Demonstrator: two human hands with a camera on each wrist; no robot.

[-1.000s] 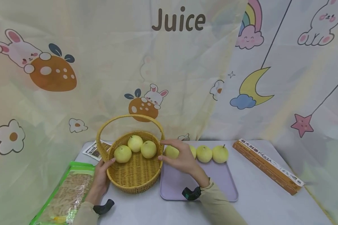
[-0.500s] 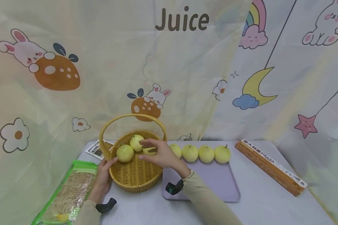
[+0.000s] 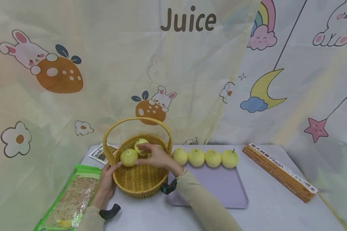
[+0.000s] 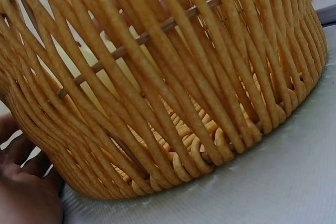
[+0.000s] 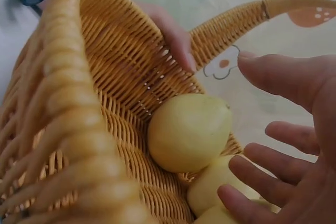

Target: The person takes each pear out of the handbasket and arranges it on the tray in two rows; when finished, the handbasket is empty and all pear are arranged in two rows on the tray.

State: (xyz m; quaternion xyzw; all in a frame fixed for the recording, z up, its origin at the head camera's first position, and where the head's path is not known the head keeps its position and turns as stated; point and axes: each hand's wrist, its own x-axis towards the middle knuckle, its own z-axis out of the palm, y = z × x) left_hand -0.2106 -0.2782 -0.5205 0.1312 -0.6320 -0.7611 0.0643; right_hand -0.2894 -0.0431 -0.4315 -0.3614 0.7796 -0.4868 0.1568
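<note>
The left hand [image 3: 106, 179] grips the near side of the basket [image 3: 141, 193], thumb over the rim; the right hand [image 3: 156, 157] hangs over it, fingers spread, holding nothing, with yellow fruit [image 3: 129, 157] just beyond its fingertips. A good grasp would likely cup one fruit gently round its widest part, without knocking its neighbours, the left hand steadying the rim. Right of the hands, a tray [image 3: 219, 183] lies on the cloth-covered worktop [image 3: 144, 215]; a printed curtain [image 3: 118, 64] hangs beyond them.
</note>
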